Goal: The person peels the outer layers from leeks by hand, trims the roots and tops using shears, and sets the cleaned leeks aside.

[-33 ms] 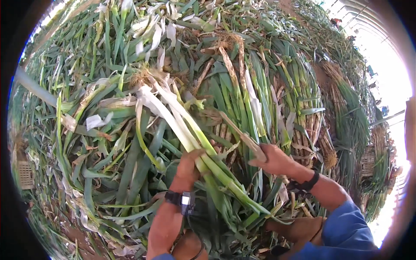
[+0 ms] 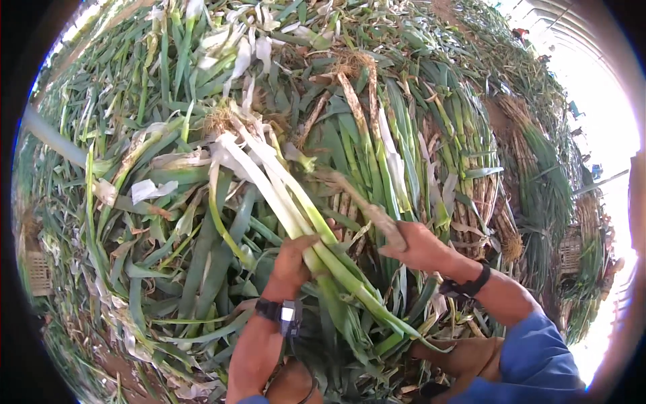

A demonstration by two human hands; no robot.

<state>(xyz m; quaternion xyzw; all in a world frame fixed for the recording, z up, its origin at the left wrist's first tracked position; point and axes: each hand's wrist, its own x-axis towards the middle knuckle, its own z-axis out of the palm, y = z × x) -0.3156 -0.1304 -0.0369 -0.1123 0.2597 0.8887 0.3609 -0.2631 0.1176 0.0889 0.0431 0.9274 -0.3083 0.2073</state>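
Head view: left hand [image 2: 291, 262] clenched round a leek bunch [image 2: 282, 195] mid-stalk above the pile [image 2: 168, 222]; right hand [image 2: 420, 246] pinches a dry peel [image 2: 356, 198]. Stalks look firm, leaves floppy, so the white shanks seem the best hold

Heaped green leek piles [image 2: 168, 101] all round; bright daylight [image 2: 605, 121] right; crate [image 2: 37, 273] left.
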